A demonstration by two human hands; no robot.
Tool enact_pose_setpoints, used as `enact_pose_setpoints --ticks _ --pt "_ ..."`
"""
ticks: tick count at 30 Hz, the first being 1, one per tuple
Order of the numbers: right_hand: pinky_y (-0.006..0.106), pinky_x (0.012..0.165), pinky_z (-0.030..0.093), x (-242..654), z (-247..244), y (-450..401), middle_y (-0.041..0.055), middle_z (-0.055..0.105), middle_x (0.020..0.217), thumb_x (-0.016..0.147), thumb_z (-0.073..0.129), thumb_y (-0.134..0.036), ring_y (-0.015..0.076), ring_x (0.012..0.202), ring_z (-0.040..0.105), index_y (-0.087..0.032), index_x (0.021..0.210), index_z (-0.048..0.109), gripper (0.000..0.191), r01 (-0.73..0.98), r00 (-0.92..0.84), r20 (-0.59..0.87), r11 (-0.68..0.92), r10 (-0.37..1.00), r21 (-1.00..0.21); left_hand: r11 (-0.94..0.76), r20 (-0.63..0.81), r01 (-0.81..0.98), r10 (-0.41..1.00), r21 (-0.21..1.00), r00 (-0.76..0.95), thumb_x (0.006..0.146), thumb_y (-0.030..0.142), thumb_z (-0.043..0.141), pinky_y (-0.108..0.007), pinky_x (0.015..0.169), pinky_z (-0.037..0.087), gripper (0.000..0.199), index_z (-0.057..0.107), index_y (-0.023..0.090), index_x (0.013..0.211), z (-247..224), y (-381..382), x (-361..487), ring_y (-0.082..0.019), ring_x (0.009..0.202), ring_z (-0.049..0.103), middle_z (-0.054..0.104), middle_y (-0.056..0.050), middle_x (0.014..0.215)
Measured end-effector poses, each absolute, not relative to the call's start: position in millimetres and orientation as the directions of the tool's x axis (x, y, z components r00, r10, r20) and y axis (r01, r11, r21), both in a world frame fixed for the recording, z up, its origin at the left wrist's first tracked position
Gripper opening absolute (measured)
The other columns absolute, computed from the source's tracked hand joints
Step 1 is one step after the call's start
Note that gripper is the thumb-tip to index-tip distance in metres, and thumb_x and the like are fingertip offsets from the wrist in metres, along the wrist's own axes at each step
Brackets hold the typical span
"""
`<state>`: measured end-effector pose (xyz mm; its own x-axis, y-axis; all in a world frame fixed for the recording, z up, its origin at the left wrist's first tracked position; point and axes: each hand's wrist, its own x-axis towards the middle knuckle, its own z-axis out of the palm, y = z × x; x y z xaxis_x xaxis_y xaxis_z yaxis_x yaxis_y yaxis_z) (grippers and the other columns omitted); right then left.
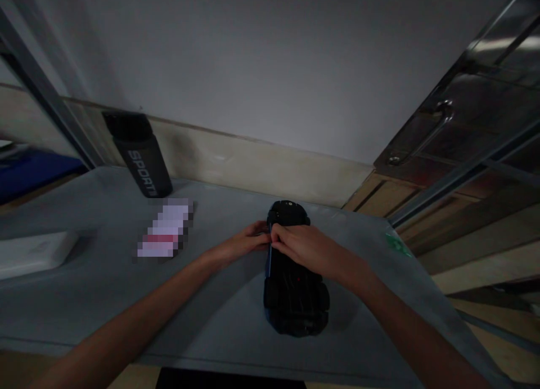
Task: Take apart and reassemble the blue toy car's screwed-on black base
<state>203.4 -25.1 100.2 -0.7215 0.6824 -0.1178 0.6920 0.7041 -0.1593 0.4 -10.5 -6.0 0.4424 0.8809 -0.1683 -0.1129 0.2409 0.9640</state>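
A toy car (295,299) lies upside down on the grey table, its black underside and wheels facing up. A strip of blue bodywork shows along its left edge. Against that left side rest the fingers of my left hand (248,240), steadying the car. My right hand (304,245) is over the middle of the underside, thumb and fingers closed in a pinch. Whatever is between those fingertips is too small or hidden to make out. On the underside a tiny red spot shows below my right hand.
A black bottle (139,155) lettered "SPORT" stands by the wall at the back left. Before it lies a pixelated phone-like object (166,228). A white rounded object (37,254) is at the far left. A green patch (397,244) marks the table's right edge, near a metal door (464,107).
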Motion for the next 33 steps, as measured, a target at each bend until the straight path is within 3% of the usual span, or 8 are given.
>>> enact_pose_setpoints --ticks 10,23,33 --pt "0.031 0.074 0.041 207 88 -21 0.0033 0.075 0.094 0.110 0.062 -0.022 0.0198 0.086 0.069 -0.023 0.101 0.061 0.009 0.675 -0.714 -0.041 0.671 0.699 -0.307 0.243 -0.167 -0.113 0.875 0.964 0.455 0.083 0.041 0.084 -0.051 0.126 0.047 0.062 0.067 0.021 0.140 -9 -8 1 -0.035 0.149 0.060 0.067 -0.013 0.155" --pt "0.033 0.084 0.050 206 78 -24 0.0067 0.079 0.105 0.109 0.064 -0.020 0.0217 0.095 0.074 -0.021 0.105 0.068 0.006 0.676 -0.676 0.031 0.637 0.736 -0.371 0.268 -0.199 -0.105 0.879 0.958 0.434 0.087 0.037 0.083 -0.049 0.127 0.046 0.053 0.069 0.021 0.135 -3 -11 -1 -0.035 0.150 0.058 0.067 -0.012 0.156" --pt "0.031 0.082 0.050 203 80 -34 0.0065 0.080 0.107 0.109 0.066 -0.021 0.0228 0.099 0.076 -0.021 0.103 0.069 0.007 0.734 -0.602 0.055 0.580 0.796 -0.354 0.253 -0.210 -0.055 0.891 0.966 0.402 0.089 0.035 0.078 -0.037 0.117 0.053 0.048 0.073 0.023 0.134 3 -15 -1 -0.035 0.149 0.061 0.074 -0.007 0.148"
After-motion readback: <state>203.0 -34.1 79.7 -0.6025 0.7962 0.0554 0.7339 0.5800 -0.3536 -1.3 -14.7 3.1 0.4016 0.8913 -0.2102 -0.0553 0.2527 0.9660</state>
